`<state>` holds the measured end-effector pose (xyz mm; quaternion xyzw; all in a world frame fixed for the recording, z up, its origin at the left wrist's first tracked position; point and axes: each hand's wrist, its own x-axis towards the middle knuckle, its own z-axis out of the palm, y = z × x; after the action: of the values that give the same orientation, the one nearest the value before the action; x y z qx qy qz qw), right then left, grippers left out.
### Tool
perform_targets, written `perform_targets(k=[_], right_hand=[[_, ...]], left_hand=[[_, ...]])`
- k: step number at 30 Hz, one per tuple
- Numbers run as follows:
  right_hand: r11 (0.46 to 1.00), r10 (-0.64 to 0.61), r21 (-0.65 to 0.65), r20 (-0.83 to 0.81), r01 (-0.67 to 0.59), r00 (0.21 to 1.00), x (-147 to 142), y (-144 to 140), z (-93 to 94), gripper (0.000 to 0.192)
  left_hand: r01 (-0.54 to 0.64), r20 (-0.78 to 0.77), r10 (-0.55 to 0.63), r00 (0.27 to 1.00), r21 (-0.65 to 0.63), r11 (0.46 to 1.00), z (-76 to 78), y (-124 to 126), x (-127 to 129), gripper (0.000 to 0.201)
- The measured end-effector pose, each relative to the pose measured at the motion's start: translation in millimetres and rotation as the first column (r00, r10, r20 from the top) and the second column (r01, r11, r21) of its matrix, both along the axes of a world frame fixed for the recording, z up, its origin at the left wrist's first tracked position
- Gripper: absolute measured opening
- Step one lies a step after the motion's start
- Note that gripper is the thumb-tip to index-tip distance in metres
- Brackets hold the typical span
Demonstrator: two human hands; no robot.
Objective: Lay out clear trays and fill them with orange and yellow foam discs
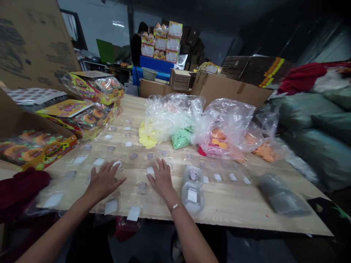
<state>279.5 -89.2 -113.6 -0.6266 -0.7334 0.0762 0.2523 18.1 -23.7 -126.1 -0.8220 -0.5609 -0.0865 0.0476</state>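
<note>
My left hand (105,181) reaches over the left part of the wooden table (219,208), fingers spread, beside clear plastic clamshell boxes with white cards in them. Near its fingertips lies one white card (117,164). My right hand (162,178) is stretched out flat, fingers apart, at another clear clamshell with a white card (150,170); whether it presses on the plastic I cannot tell. Several such opened clamshells spread in rows across the table. To the right of my right wrist stands a stack of nested clamshells (192,193). Neither hand grips anything visible.
Plastic bags hold yellow pieces (148,136), green pieces (181,138) and orange and pink pieces (216,142) at the table's back. Burger-printed display boxes (82,113) crowd the left. More clamshells (283,193) lie right. A person (135,44) stands behind stacked boxes (172,44).
</note>
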Motion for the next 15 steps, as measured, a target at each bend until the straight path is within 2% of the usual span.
perform_targets(k=[2, 4, 9, 15], right_hand=[[0.991, -0.106, -0.087, 0.006, 0.106, 0.994, -3.9, 26.7, -5.2, 0.055], [0.983, -0.14, -0.118, 0.001, 0.14, 0.99, -14.9, 41.6, -12.6, 0.054], [0.992, -0.121, -0.046, -0.018, 0.12, 0.992, -46.3, 45.3, -28.4, 0.044], [0.992, -0.12, -0.039, -0.007, 0.12, 0.993, -57.1, 48.4, -34.7, 0.048]], left_hand=[[-0.06, -0.005, 0.06, 0.998, -0.068, 0.996, -2.5, 5.1, -1.8, 0.059], [-0.088, -0.008, 0.088, 0.996, -0.097, 0.991, -3.3, 8.0, -0.4, 0.057], [-0.132, 0.035, 0.133, 0.991, -0.031, 0.991, 0.4, 11.5, 12.1, 0.046], [0.005, 0.333, 0.025, 0.943, -0.087, 0.996, -5.7, 14.1, 19.7, 0.043]])
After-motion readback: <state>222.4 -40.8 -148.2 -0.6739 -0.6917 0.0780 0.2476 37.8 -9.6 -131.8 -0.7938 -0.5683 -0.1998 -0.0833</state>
